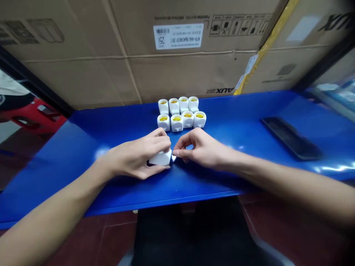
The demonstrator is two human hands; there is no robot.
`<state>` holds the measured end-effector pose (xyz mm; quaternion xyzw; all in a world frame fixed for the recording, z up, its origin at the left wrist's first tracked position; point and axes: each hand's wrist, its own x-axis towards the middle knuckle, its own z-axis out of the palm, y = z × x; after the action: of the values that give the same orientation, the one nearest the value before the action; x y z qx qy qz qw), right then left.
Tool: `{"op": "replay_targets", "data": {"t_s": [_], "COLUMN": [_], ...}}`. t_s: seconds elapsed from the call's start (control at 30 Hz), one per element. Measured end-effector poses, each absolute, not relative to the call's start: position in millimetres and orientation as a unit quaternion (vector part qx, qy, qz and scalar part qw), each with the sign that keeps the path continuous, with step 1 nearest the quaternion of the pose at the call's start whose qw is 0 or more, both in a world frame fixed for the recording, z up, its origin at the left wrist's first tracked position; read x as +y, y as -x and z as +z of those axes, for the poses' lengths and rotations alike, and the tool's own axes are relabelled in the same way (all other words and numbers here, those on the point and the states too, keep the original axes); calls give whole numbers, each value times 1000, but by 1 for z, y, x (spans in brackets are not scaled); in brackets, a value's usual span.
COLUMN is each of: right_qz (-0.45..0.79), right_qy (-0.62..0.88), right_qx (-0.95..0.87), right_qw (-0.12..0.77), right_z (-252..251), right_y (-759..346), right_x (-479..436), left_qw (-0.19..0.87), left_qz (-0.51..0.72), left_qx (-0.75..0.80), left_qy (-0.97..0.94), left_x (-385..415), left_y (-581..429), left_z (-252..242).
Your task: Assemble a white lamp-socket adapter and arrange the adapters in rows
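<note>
My left hand (141, 155) is closed around a white lamp socket (161, 158), which lies on its side near the front of the blue table (122, 195). Close by on the right, my right hand (194, 149) pinches thumb and forefinger at the socket's end. Whatever sits between those fingertips is too small to make out. Behind both hands stand several more white lamp sockets (176, 122) in two rows, their yellow-gold openings facing up.
Large cardboard boxes (83, 74) line the table's back edge. A black tray (291, 138) lies on the right side. Beyond the left edge is a red plastic stool (36, 122). My legs are under the front edge.
</note>
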<state>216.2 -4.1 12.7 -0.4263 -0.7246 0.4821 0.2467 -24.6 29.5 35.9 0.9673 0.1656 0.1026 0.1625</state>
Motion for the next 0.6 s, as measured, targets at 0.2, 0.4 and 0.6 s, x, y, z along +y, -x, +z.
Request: {"op": "replay_targets", "data": {"t_s": [0.2, 0.4, 0.6], "right_qz": [781, 758, 637], "right_qy": [380, 380, 369], "right_qx": [-449, -469, -551], "right_qw": [209, 249, 393], "right_z": [16, 25, 43], "right_y": [-220, -227, -255], "right_x": [6, 19, 39], "left_qw": [49, 0, 11], "left_qz": [181, 266, 357], "left_qx": [122, 155, 330], "left_qy": [-975, -952, -874], "left_x": [35, 55, 77], "left_y": [32, 42, 55], "left_z": [32, 28, 21]}}
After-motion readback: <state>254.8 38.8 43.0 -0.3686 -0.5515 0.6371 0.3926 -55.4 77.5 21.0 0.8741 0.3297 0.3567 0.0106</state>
